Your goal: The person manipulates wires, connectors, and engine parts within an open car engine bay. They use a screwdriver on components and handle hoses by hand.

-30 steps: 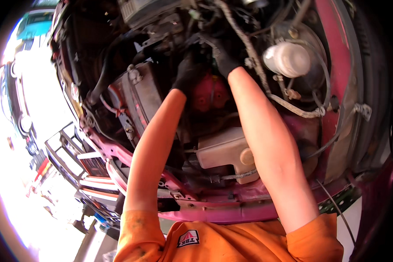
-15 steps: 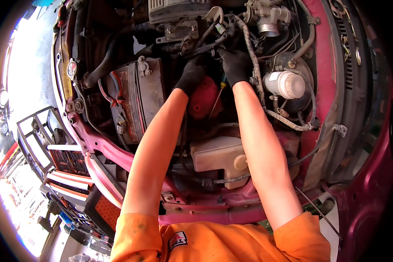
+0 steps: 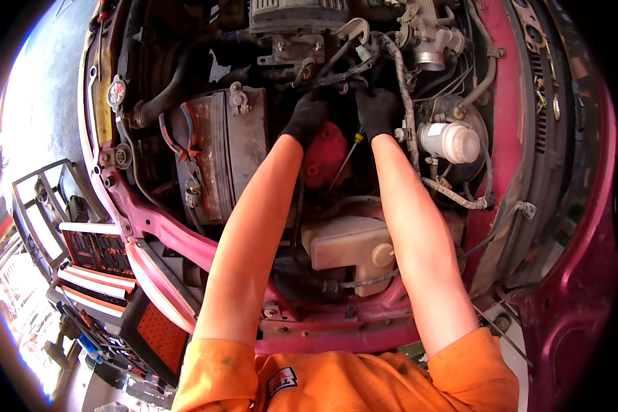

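Observation:
My left hand, in a black glove, reaches down into the engine bay beside the battery. Its fingers disappear into shadow under the wiring harness. Just to its right, my right hand, gloved too, is at the same harness near a ribbed conduit. Dark shadow hides its fingertips as well. A screwdriver with a yellow and dark handle slants down close beside my right hand; whether the hand grips it cannot be made out. Below my left hand shows a red-painted panel.
A beige plastic reservoir sits between my forearms. Red-handled pliers rest by the battery. A white fluid reservoir stands at the right. An open tool cart is outside the car at lower left.
The whole view has shifted slightly, moving the engine parts a little rightward in the picture. Both hands stay in the same place under the harness, and the screwdriver keeps its slant.

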